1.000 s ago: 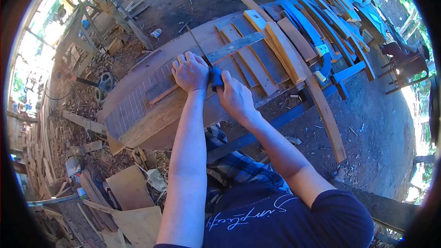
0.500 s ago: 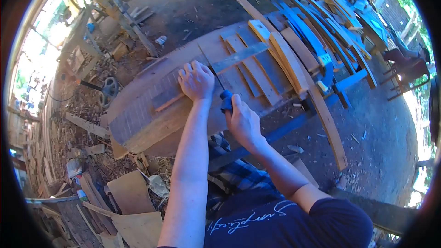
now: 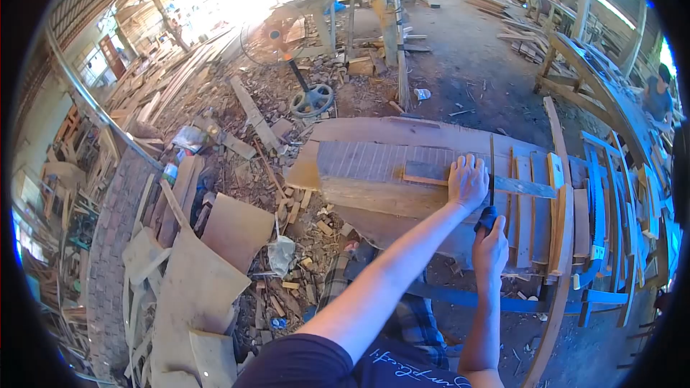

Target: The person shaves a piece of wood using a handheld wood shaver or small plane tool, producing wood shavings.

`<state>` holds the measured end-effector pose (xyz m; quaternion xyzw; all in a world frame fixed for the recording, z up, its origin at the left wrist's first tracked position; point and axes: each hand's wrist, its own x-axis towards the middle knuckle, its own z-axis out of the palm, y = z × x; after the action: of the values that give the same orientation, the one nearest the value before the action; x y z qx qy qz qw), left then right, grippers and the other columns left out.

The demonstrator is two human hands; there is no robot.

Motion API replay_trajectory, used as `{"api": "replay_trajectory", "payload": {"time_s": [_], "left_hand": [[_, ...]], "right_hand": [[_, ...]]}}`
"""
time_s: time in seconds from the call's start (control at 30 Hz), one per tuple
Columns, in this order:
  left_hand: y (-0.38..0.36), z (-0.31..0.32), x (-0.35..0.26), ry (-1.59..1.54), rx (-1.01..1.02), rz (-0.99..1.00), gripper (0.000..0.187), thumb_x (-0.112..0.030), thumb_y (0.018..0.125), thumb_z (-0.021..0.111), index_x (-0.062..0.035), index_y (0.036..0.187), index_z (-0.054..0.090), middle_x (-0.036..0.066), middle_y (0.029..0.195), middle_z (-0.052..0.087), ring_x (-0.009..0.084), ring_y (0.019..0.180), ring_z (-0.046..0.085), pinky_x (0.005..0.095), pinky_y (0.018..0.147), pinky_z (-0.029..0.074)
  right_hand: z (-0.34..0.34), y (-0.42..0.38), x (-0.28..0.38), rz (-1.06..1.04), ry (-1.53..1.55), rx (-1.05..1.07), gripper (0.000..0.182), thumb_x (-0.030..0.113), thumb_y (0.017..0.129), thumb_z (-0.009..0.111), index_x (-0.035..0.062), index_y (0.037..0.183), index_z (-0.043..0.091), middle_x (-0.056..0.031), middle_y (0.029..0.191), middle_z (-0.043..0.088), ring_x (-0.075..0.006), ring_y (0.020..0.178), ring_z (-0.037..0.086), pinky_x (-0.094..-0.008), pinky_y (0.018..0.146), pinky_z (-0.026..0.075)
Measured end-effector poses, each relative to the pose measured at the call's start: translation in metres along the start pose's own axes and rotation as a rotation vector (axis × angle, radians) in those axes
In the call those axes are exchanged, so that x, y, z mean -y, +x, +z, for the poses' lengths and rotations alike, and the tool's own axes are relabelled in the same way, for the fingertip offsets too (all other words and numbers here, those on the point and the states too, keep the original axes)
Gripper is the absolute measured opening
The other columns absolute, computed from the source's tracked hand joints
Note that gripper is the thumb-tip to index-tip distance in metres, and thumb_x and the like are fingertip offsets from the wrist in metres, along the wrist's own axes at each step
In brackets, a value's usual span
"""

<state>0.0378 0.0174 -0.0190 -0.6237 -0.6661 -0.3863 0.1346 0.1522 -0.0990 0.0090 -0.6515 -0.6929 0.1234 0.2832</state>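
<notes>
My left hand presses down on a dark wooden strip lying on the worktable, its fingers bent over the wood. My right hand is wrapped round the dark handle of a thin-bladed tool that looks like a saw. The narrow blade points away from me, just right of my left hand. It crosses the strip, and a flat length of wood continues to its right. Left of my left hand, a dark board bears rows of light lines.
Curved timbers and a blue-lit saw lie at the right. Wood scraps and bent sheets cover the ground at the left. A handwheel stands beyond the table. Another person is at the far right, one more at the back.
The view has swung left and up, so the table and both hands now appear further right. Both hands keep their hold; more of the workshop shows.
</notes>
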Motion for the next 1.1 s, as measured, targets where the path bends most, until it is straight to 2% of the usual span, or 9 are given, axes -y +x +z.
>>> {"api": "replay_trajectory", "payload": {"time_s": [0.17, 0.27, 0.3, 0.37, 0.43, 0.63, 0.8, 0.97, 1.1], "left_hand": [[0.02, -0.084, 0.071, -0.071, 0.004, 0.236, 0.025, -0.025, 0.073, 0.067, -0.0126, 0.095, 0.061, 0.012, 0.09, 0.059, 0.0317, 0.091, 0.056, 0.048, 0.077, 0.042], [0.067, -0.205, 0.136, -0.095, 0.237, -0.268, 0.026, -0.021, 0.082, 0.061, -0.0022, 0.1, 0.065, 0.017, 0.095, 0.067, 0.0353, 0.088, 0.064, 0.0459, 0.075, 0.051], [0.082, -0.194, 0.205, 0.416, -0.039, -0.439, 0.03, -0.023, 0.088, 0.057, 0.0005, 0.104, 0.064, 0.018, 0.098, 0.067, 0.0322, 0.091, 0.065, 0.0436, 0.077, 0.052], [0.156, -0.251, 0.385, 0.892, 0.526, -0.161, 0.039, -0.033, 0.091, 0.055, 0.0012, 0.111, 0.061, 0.017, 0.103, 0.065, 0.031, 0.093, 0.063, 0.0433, 0.081, 0.051], [0.192, -0.222, 0.317, 0.78, 0.538, 0.027, 0.039, -0.032, 0.091, 0.055, 0.0008, 0.112, 0.061, 0.017, 0.104, 0.064, 0.0313, 0.094, 0.063, 0.0433, 0.082, 0.05], [0.183, -0.349, 0.545, 0.674, 0.625, 0.067, 0.036, -0.028, 0.09, 0.057, -0.0017, 0.115, 0.062, 0.017, 0.111, 0.063, 0.0332, 0.101, 0.06, 0.0433, 0.09, 0.047], [0.145, -0.3, 0.237, 0.708, 0.674, -0.204, 0.035, -0.024, 0.089, 0.058, -0.0037, 0.118, 0.062, 0.016, 0.116, 0.061, 0.0347, 0.107, 0.058, 0.0433, 0.096, 0.044], [0.057, -0.16, 0.102, 0.092, 0.418, 0.325, 0.029, -0.014, 0.088, 0.061, -0.0042, 0.115, 0.061, 0.015, 0.109, 0.058, 0.0329, 0.106, 0.055, 0.0439, 0.09, 0.044], [0.022, -0.08, 0.047, -0.044, 0.338, 0.306, 0.025, -0.018, 0.091, 0.055, -0.0081, 0.113, 0.061, 0.012, 0.108, 0.059, 0.0313, 0.104, 0.055, 0.0425, 0.091, 0.042]], "right_hand": [[-0.009, 0.005, -0.002, 0.032, 0.009, 0.062, 0.026, 0.017, 0.089, 0.056, 0.0032, 0.108, 0.044, -0.026, 0.084, 0.065, -0.046, 0.079, 0.063, -0.0556, 0.067, 0.048], [-0.012, 0.005, 0.003, 0.04, 0.014, 0.105, 0.023, 0.018, 0.087, 0.055, 0.0053, 0.104, 0.046, -0.0254, 0.084, 0.065, -0.0462, 0.08, 0.063, -0.0572, 0.069, 0.048], [-0.015, 0.004, 0.005, 0.063, 0.004, 0.106, 0.023, 0.019, 0.086, 0.054, 0.0055, 0.104, 0.047, -0.0252, 0.084, 0.065, -0.046, 0.08, 0.063, -0.0574, 0.07, 0.048], [-0.01, 0.004, -0.002, 0.034, 0.057, 0.091, 0.023, 0.02, 0.086, 0.051, 0.0051, 0.103, 0.048, -0.0243, 0.082, 0.065, -0.045, 0.08, 0.064, -0.0567, 0.071, 0.049], [-0.01, 0.006, -0.004, 0.117, 0.131, 0.173, 0.028, 0.022, 0.087, 0.051, 0.0058, 0.109, 0.049, -0.0264, 0.087, 0.065, -0.0475, 0.084, 0.063, -0.0578, 0.076, 0.048], [-0.002, 0.0, -0.004, 0.133, 0.273, 0.032, 0.023, 0.02, 0.086, 0.056, 0.0089, 0.104, 0.046, -0.0232, 0.085, 0.065, -0.0432, 0.081, 0.064, -0.055, 0.07, 0.049], [-0.013, 0.005, -0.005, 0.079, 0.276, 0.044, 0.03, 0.019, 0.083, 0.063, 0.0084, 0.105, 0.045, -0.0206, 0.084, 0.066, -0.0427, 0.081, 0.064, -0.053, 0.07, 0.05], [-0.014, 0.008, -0.008, 0.084, 0.327, 0.094, 0.026, 0.02, 0.085, 0.06, 0.0084, 0.104, 0.047, -0.0211, 0.084, 0.065, -0.0431, 0.08, 0.064, -0.0533, 0.069, 0.049], [-0.008, 0.01, -0.014, 0.043, 0.34, 0.077, 0.022, 0.018, 0.086, 0.057, 0.0082, 0.103, 0.048, -0.0213, 0.082, 0.065, -0.0438, 0.078, 0.063, -0.0533, 0.068, 0.049]]}}
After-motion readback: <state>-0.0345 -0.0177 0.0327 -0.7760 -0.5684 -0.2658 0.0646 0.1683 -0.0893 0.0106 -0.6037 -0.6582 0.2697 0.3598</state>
